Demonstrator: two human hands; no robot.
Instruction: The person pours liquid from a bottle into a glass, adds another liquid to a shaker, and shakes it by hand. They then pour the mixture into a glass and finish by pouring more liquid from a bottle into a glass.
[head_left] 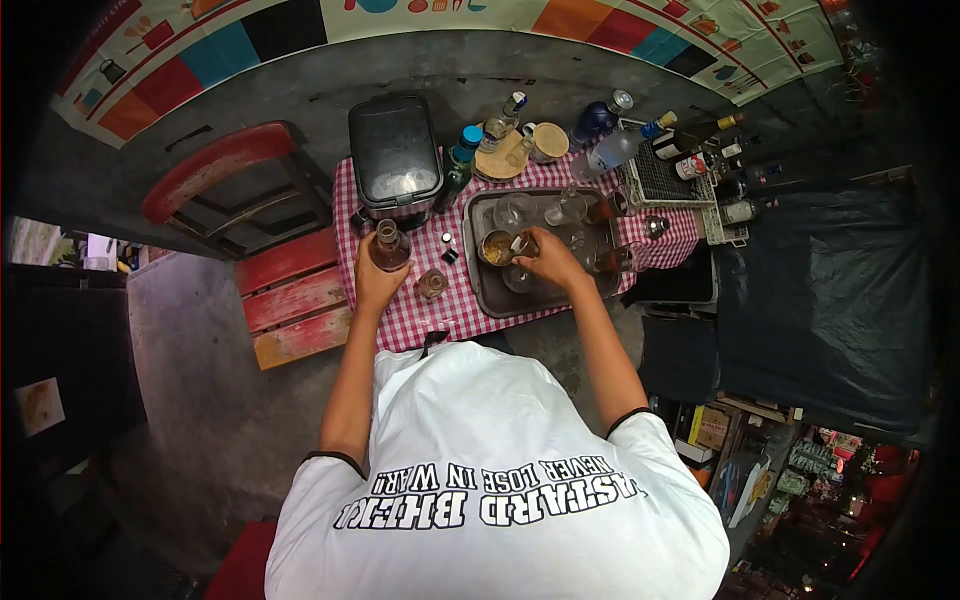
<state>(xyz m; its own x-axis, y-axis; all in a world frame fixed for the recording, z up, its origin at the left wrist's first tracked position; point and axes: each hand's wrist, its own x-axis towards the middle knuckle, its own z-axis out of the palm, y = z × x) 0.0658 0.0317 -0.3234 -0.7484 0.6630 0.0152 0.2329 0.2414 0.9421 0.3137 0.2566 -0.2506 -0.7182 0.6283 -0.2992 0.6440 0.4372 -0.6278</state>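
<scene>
My left hand is wrapped round a small bottle of dark brown liquid, at the left side of the checked table. Over the brown tray, my right hand has its fingers closed on a small vessel; its kind I cannot tell. Right beside those fingertips is a round cup with golden-brown contents. A small glass jar stands between my hands, and a white cap and a black cap lie behind it. Stemmed glasses are on the tray.
A black lidded bin stands at the back left. Several bottles line the back right, near a grey crate. Round wooden boards sit behind the tray. A red slatted chair is left of the checked cloth.
</scene>
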